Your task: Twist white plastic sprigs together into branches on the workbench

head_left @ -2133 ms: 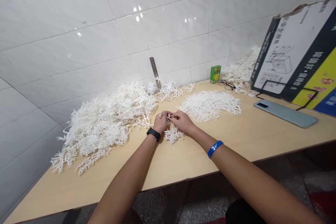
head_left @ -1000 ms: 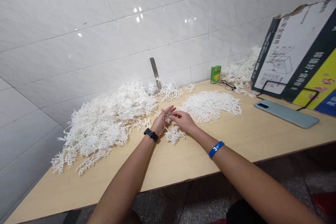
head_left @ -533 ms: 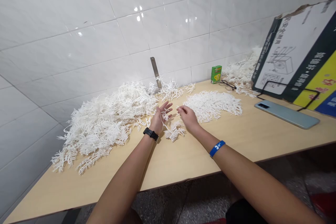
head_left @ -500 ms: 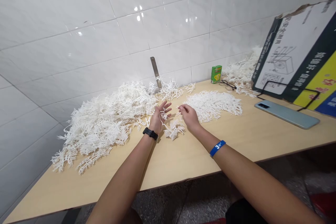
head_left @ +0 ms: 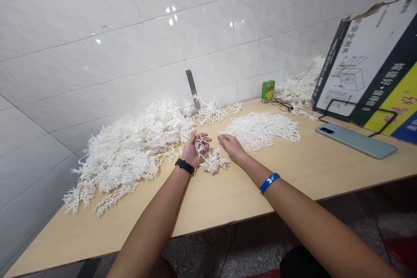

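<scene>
My left hand [head_left: 193,148], palm turned up and fingers curled, holds a white branched plastic sprig [head_left: 200,144] whose stem trails down past the wrist. Just to its right, my right hand [head_left: 230,145] has its fingers pinched together; whether anything small sits in them cannot be made out. A small clump of white sprigs [head_left: 214,161] lies on the table between and below the hands. Beyond the right hand is a flat, spread pile of white pieces [head_left: 263,130]. Left of my left hand rises a large tangled heap of white branched sprigs [head_left: 130,150].
A metal ruler [head_left: 192,87] leans on the tiled wall. Toward the right are a green box [head_left: 268,91], glasses [head_left: 282,105], another white heap [head_left: 301,87], a phone [head_left: 355,140], a black wire stand [head_left: 361,103] and a big printed carton [head_left: 365,61]. The wooden table [head_left: 224,204] ends in front of me.
My left hand's fingers have curled inward around the sprig. The right hand has moved slightly left and down, nearer the left hand.
</scene>
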A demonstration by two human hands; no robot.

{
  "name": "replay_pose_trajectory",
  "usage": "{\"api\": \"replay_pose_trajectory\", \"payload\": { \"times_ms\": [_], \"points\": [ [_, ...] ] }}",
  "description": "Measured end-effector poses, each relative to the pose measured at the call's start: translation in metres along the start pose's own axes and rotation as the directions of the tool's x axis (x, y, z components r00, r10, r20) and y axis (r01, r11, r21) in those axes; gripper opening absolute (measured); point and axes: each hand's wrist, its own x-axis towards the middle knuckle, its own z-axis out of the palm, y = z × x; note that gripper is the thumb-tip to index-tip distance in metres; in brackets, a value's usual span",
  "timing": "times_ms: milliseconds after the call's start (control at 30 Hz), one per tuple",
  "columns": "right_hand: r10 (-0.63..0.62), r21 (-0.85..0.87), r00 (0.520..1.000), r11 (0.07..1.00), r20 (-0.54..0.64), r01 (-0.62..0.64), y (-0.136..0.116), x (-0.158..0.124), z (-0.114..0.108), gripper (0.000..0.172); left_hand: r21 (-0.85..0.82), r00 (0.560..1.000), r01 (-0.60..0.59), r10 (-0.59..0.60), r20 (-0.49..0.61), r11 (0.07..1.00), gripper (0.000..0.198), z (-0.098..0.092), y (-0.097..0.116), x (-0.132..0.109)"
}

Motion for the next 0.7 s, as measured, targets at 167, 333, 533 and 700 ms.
{"api": "replay_pose_trajectory", "payload": {
  "times_ms": [167, 333, 533, 700],
  "points": [
    [-0.157, 0.017, 0.982, 0.987, -0.104, 0.159, -0.006, -0.004, -0.003, 0.028, 0.022, 0.999, -0.025, 0.026, -0.047, 0.999, 0.051, 0.001, 0.001, 0.0],
    [0.142, 0.149, 0.965, 0.973, 0.221, -0.177, -0.005, -0.006, 0.007, 0.029, -0.016, 0.995, -0.07, 0.068, -0.067, 0.997, 0.049, -0.004, 0.003, 0.002],
    [0.069, 0.05, 0.977, 0.997, -0.203, -0.06, 0.006, 0.014, -0.012, 0.029, -0.017, 0.998, -0.051, 0.051, -0.048, 0.999, 0.051, -0.006, 0.003, 0.002],
    [-0.059, 0.029, 0.994, 0.998, -0.096, 0.062, 0.007, 0.009, -0.004, 0.029, 0.039, 0.996, -0.046, 0.049, -0.073, 0.998, 0.048, -0.002, 0.002, 0.0]
  ]
}}
